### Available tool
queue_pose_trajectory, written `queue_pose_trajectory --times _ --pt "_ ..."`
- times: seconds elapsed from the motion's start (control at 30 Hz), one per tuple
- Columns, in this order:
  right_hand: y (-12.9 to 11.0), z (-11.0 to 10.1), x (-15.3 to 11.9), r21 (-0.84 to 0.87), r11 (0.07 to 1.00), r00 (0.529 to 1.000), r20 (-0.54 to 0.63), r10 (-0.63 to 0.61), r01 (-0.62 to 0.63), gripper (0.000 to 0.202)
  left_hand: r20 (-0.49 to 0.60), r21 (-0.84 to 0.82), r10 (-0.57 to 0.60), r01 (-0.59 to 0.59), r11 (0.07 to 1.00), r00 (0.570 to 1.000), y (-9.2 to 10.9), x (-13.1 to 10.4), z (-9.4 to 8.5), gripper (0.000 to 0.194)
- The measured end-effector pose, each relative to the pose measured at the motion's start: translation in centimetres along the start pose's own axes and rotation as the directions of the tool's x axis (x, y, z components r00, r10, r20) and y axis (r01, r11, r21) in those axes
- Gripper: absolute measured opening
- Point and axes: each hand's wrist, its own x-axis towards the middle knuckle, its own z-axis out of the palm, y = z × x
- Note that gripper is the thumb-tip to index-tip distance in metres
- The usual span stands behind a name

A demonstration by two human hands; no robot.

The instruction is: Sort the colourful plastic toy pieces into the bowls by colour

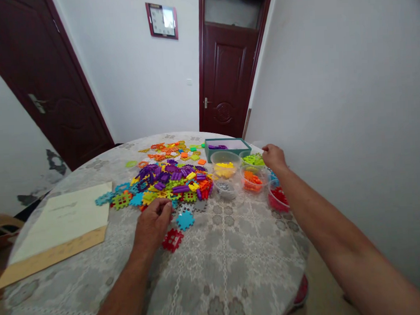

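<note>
My left hand [152, 225] rests at the near edge of a heap of plastic building pieces [174, 177] in purple, green, yellow and blue. Its fingers are curled together; anything in them is hidden. Just right of it lie a blue gear-edged square [185, 220] and a red windowed square [172, 240]. My right hand [274, 157] is stretched out to the far right, closed, beside a clear bowl of light green pieces [253, 160]. What it may hold does not show. Its forearm passes beside a bowl of red pieces [278, 197].
Clear bowls hold yellow pieces [225, 168], orange pieces [252, 181] and grey pieces [225, 188]. Behind them stands a green box [227, 146] with purple pieces inside. A cardboard sheet [64, 219] lies at the left on the patterned tablecloth [215, 268].
</note>
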Motion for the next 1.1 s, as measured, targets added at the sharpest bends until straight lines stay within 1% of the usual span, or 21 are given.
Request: queue_pose_trajectory --times 0.03,0.1,0.13,0.2,0.27,0.33,0.37,0.43,0.5,0.57,0.63,0.73,0.8,0.87,1.0,1.1 --pt "-0.6 0.0 -1.3 0.025 1.000 1.000 -0.024 -0.014 0.015 0.037 -0.004 0.002 0.004 -0.004 1.000 1.000 -0.1 0.0 0.0 0.031" --pt "-2.4 0.2 -4.8 0.117 0.989 0.995 -0.051 -0.080 0.086 0.034 -0.017 0.013 0.011 -0.011 1.000 1.000 -0.6 0.2 0.1 0.031" --pt "-3.6 0.5 -7.0 0.247 0.954 0.985 -0.075 -0.154 0.168 0.031 -0.021 0.017 0.011 -0.011 1.000 1.000 -0.8 0.3 0.1 0.031" --pt "-6.1 1.4 -11.6 0.469 0.821 0.939 -0.058 -0.340 0.326 0.025 -0.003 0.017 0.013 -0.013 1.000 1.000 -1.0 0.5 0.0 0.032" --pt "-8.4 2.6 -16.1 0.577 0.713 0.883 -0.029 -0.469 0.398 0.022 0.063 0.035 0.027 -0.029 0.999 0.998 -1.1 0.6 -0.5 0.033" --pt "-10.0 4.1 -19.6 0.615 0.650 0.832 -0.019 -0.554 0.446 0.022 0.172 0.135 0.069 -0.093 0.987 0.983 -1.0 0.5 -1.3 0.032" --pt "-10.4 4.9 -20.9 0.621 0.626 0.808 -0.021 -0.589 0.473 0.024 0.221 0.194 0.087 -0.131 0.972 0.971 -0.9 0.3 -1.7 0.032" --pt "-10.6 6.4 -22.7 0.615 0.587 0.756 -0.024 -0.654 0.527 0.030 0.291 0.295 0.066 -0.155 0.943 0.954 -0.9 -0.4 -2.7 0.036" --pt "-10.3 7.7 -23.6 0.600 0.565 0.708 -0.004 -0.706 0.567 0.032 0.345 0.388 0.012 -0.155 0.908 0.939 -1.0 -1.6 -3.2 0.047" --pt "-9.8 8.4 -23.9 0.585 0.563 0.678 0.031 -0.735 0.583 0.031 0.396 0.465 -0.046 -0.157 0.871 0.917 -1.2 -3.1 -3.1 0.058" --pt "-9.5 8.7 -24.1 0.582 0.569 0.669 0.056 -0.741 0.581 0.029 0.420 0.526 -0.081 -0.170 0.833 0.904 -1.2 -4.5 -2.6 0.064" --pt "-9.5 8.7 -24.1 0.580 0.589 0.684 0.073 -0.726 0.563 0.025 0.381 0.591 -0.094 -0.165 0.790 0.920 -1.1 -5.5 -1.5 0.060" --pt "-9.6 8.7 -24.1 0.571 0.604 0.691 0.087 -0.718 0.556 0.024 0.375 0.604 -0.088 -0.171 0.779 0.923 -0.9 -5.5 -0.9 0.053" --pt "-9.7 8.8 -24.1 0.564 0.614 0.693 0.098 -0.715 0.553 0.024 0.394 0.596 -0.071 -0.196 0.778 0.916 -0.8 -5.0 -0.4 0.049" --pt "-9.6 9.2 -24.1 0.558 0.612 0.682 0.109 -0.723 0.560 0.027 0.433 0.557 -0.028 -0.242 0.795 0.901 -0.3 -3.9 0.6 0.055" --pt "-9.4 9.5 -24.0 0.567 0.606 0.675 0.115 -0.729 0.558 0.030 0.484 0.529 -0.001 -0.291 0.797 0.875 0.5 -3.2 1.5 0.054"
